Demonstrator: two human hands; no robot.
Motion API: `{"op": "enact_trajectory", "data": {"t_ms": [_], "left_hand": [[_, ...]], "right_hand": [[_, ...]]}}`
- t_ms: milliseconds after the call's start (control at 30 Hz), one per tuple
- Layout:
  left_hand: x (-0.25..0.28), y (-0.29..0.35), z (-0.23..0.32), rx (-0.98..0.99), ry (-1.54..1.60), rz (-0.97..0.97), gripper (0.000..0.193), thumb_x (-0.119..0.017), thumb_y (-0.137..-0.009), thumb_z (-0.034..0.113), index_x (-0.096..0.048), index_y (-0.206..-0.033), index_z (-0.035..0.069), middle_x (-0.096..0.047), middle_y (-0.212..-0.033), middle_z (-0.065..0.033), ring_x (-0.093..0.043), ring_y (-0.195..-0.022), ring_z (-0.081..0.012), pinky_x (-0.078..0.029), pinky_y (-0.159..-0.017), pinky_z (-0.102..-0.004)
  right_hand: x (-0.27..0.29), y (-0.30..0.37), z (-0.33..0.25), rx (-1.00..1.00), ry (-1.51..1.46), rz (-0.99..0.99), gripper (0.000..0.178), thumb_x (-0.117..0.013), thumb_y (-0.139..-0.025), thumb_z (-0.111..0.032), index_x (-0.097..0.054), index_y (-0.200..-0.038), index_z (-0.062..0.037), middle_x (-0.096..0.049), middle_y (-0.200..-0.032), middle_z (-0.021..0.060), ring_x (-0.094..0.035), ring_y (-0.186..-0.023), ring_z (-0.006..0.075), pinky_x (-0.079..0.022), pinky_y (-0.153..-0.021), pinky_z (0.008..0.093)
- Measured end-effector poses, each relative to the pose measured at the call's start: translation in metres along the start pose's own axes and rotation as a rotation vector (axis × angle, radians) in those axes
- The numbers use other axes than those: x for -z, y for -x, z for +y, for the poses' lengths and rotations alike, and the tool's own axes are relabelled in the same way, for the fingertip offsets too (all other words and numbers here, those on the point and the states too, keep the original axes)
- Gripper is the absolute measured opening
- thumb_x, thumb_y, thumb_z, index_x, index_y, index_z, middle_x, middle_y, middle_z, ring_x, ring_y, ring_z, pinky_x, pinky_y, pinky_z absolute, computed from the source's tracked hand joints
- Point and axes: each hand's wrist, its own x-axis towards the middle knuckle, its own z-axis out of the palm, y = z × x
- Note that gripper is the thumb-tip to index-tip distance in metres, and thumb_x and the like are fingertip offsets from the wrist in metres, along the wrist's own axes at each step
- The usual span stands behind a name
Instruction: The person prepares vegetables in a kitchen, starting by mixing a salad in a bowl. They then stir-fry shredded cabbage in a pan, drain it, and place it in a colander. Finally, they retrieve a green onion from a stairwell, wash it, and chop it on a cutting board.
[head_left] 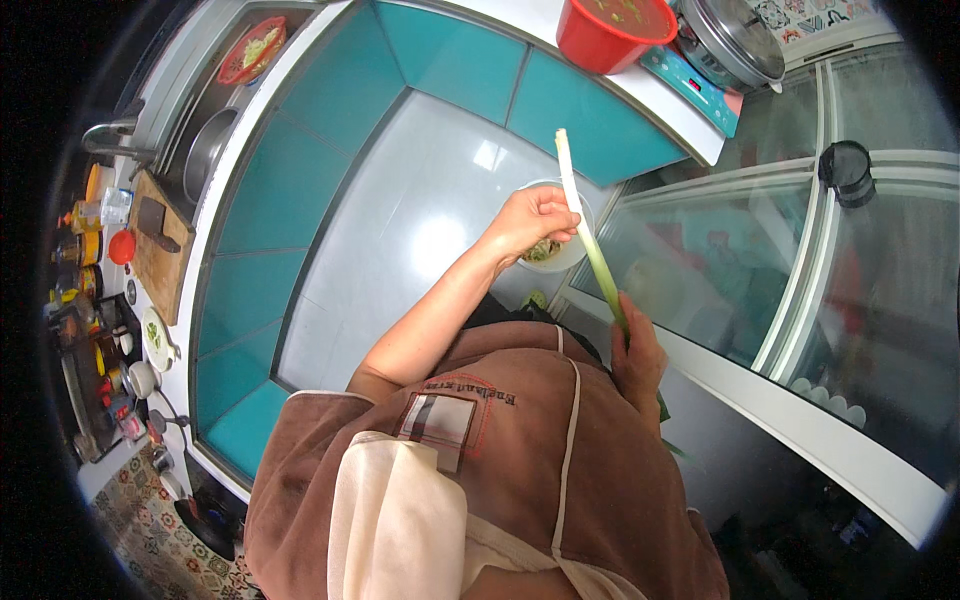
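Note:
A long green onion (598,262) slants in front of me, its white root end up and away and its green leaves down toward my body. My left hand (535,220) pinches the white stalk between thumb and fingertips. Lower down, my right hand (640,355) is closed around the green part, with leaf tips hanging out below it. Beneath my left hand stands a white bin (580,256) with pale and greenish scraps (543,250) in it, partly covered by the hand.
On the counter at the far right are a red bucket (605,38) and a steel pot (730,45). A glass sliding door (720,260) runs along my right. On the left counter lie a cutting board (155,250) with a cleaver (157,224), beside the sink (208,155).

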Motion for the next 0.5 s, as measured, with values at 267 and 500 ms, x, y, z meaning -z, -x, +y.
{"op": "enact_trajectory", "data": {"t_ms": [267,500], "left_hand": [[-0.006,-0.001,0.025,-0.103,-0.072,0.041,0.021,-0.057,-0.08,0.003,-0.056,-0.099,-0.004,-0.063,-0.085,-0.01,-0.062,-0.076,-0.0132,-0.052,-0.066,-0.0215],[-0.019,-0.006,0.028,-0.101,-0.119,0.065,0.018,-0.055,-0.079,0.004,-0.055,-0.095,-0.006,-0.063,-0.079,-0.0101,-0.062,-0.07,-0.0132,-0.052,-0.063,-0.0228]], "right_hand": [[0.001,-0.01,0.015,0.126,0.146,0.158,0.045,-0.055,-0.079,-0.009,-0.052,-0.119,-0.028,-0.052,-0.075,0.0026,-0.055,-0.065,0.0241,-0.046,-0.054,0.0352],[0.007,-0.008,0.024,0.133,0.323,0.176,0.043,-0.057,-0.077,-0.008,-0.055,-0.116,-0.028,-0.052,-0.076,-0.0004,-0.055,-0.066,0.0206,-0.046,-0.055,0.0325]]}}
